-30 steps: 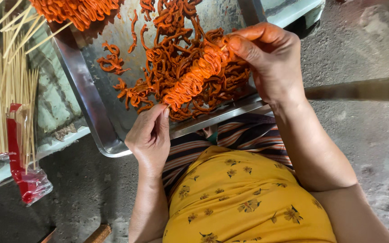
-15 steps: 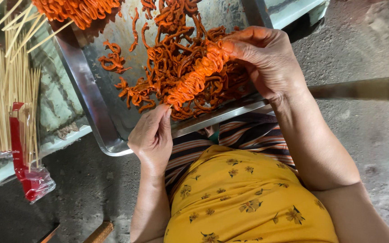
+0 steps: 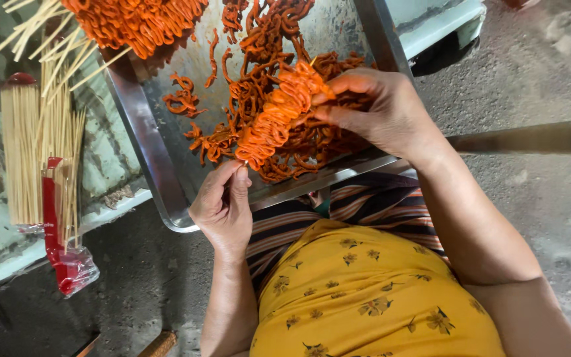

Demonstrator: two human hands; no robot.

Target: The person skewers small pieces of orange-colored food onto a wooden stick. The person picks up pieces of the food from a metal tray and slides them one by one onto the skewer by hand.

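Observation:
My left hand pinches the near end of a thin wooden skewer, just over the front rim of a metal tray. A tight row of orange strips is threaded on that skewer, slanting up to the right. My right hand grips the far end of the threaded row, fingers closed on the strips. Loose orange strips lie heaped in the tray beneath and behind the skewer.
Finished orange skewers are piled at the tray's top left, sticks pointing outward. A bundle of bare wooden skewers in a clear bag with a red band lies on the left ledge. Grey concrete floor lies to the right.
My right hand has slid down along the skewer toward the left hand, bunching the orange strips closer. The left hand stays at the skewer's near end.

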